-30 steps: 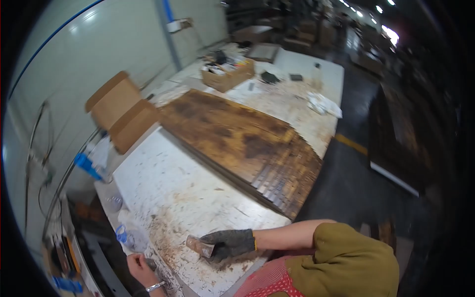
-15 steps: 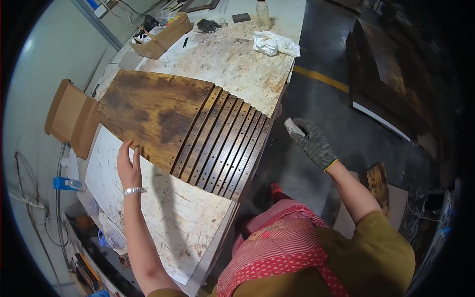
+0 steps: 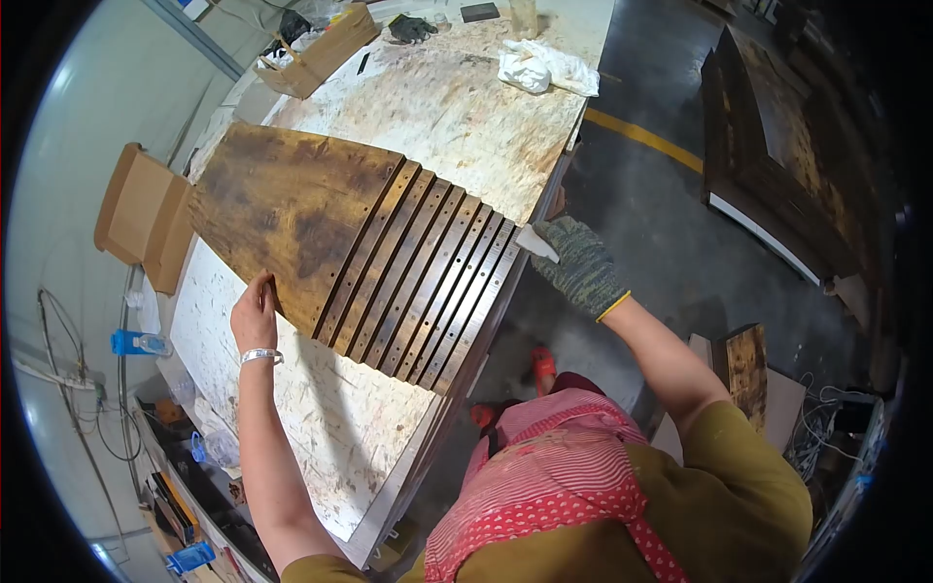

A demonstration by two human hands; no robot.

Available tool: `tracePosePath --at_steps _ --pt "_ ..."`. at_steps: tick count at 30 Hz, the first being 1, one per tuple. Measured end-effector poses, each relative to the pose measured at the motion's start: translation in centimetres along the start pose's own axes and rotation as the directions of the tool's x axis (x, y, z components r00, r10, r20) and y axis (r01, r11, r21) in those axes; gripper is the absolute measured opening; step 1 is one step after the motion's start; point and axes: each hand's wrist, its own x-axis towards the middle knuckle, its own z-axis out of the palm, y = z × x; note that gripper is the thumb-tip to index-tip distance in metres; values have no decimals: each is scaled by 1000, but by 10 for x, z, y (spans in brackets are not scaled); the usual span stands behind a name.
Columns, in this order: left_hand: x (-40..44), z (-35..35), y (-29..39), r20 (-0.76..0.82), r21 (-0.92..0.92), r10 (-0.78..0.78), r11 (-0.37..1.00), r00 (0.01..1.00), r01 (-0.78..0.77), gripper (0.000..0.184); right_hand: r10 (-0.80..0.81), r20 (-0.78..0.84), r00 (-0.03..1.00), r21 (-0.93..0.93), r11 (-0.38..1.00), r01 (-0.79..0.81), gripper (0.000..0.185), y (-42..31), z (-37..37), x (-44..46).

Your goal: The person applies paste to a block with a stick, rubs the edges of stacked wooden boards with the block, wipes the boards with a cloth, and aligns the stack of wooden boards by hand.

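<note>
Stained brown wooden boards [image 3: 301,214] lie stacked on the white table, their right ends fanned out in steps with small holes. My bare left hand [image 3: 255,309], with a bracelet at the wrist, has its fingers closed at the near edge of the top board; what they grip, if anything, is hidden. In a grey glove with a yellow cuff, my right hand [image 3: 578,264] holds a pale, flat pad [image 3: 537,244] against the far right corner of the stepped ends.
An open cardboard box [image 3: 146,209] stands at the left. At the back are a carton of supplies [image 3: 316,60], a dark glove [image 3: 412,29] and a white cloth [image 3: 549,70]. More dark boards [image 3: 758,155] are stacked across the aisle.
The view has swung toward the boards. My right hand has moved from the table, out over the aisle, then left to the board ends. My left hand has reached the boards, its fingers now closed.
</note>
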Motion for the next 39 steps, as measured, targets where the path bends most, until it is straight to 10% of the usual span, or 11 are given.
tracePosePath --at_steps 9,11,18,27,29,31,33,34,36,37,39 --pt "-5 3 1 -61 7 63 998 996 -63 22 -303 327 895 104 953 285 23 -138 48 -97" --pt "-5 3 -1 -79 5 101 995 992 -101 21 -462 400 792 413 862 294 43 -159 57 -118" --pt "-4 4 -4 -82 -5 87 996 993 -88 20 -96 -93 991 13 995 98 38 -59 1 -19" --pt "-4 4 -4 -90 -27 78 996 993 -81 19 -35 -69 997 -124 992 26 34 -38 6 14" --pt "-4 5 -4 -91 -6 65 998 994 -66 20 -270 -35 962 -165 951 261 31 -68 10 -8" --pt "-4 8 -5 -98 -8 62 998 993 -63 20 -200 363 910 -65 969 239 27 -95 42 -37" --pt "-5 9 -5 -107 -10 56 998 993 -58 21 -94 589 802 255 964 -75 26 -152 39 -59" --pt "-6 9 -4 -109 -15 51 998 993 -53 21 -96 589 803 255 964 -72 26 -158 41 -68" --pt "-4 10 -5 -117 -16 51 998 992 -53 21 -563 157 812 456 770 446 23 -164 45 -78" --pt "-3 12 -7 -139 -19 72 997 988 -75 21 -390 646 656 406 903 138 29 -154 26 -52" --pt "-5 13 -8 -157 -23 85 996 984 -90 21 -162 560 813 209 977 50 33 -130 -13 -13"
